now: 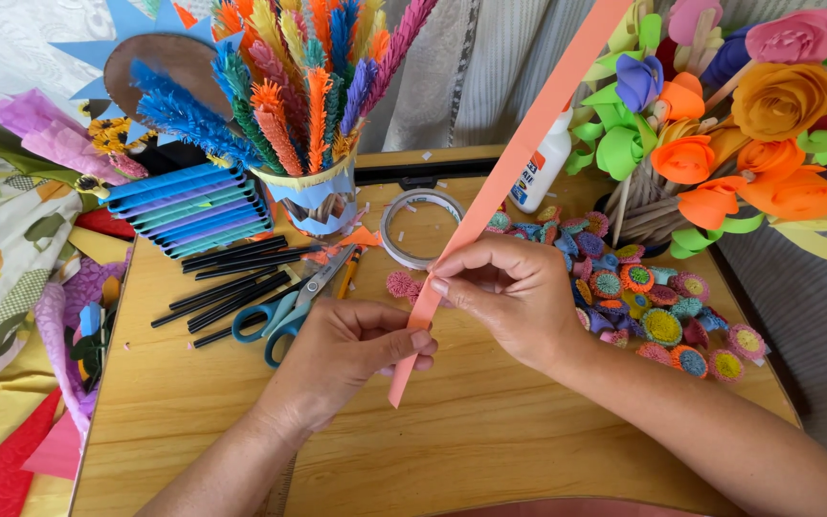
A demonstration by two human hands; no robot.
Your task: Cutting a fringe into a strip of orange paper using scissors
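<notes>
The left hand is closed in a pinch on the near end of a long orange paper strip, thumb on top and the other fingers curled beneath it. The right hand pinches the same strip a little farther up, fingertips pressed together around its edge, the knuckles turned up toward the camera. Both hands sit low over the middle of the wooden table, almost touching each other, with the left forearm coming in from the near left and the right forearm from the near right. The strip runs slantwise from its loose end just below the left thumb, up between the two hands, and away to the far right, out of the top of the view.

Just beyond the left hand lie blue-handled scissors, and left of them a loose spread of thin black sticks. A roll of clear tape lies flat beyond the hands, close to the strip. Farther back stands a paper-wrapped cup full of fringed paper stems in many colours, with a stack of blue folded paper on its left. A white glue bottle stands behind the strip. On the right, a heap of small rolled paper flowers lies beside the right hand, and a bunch of large paper roses fills the far right corner.
</notes>
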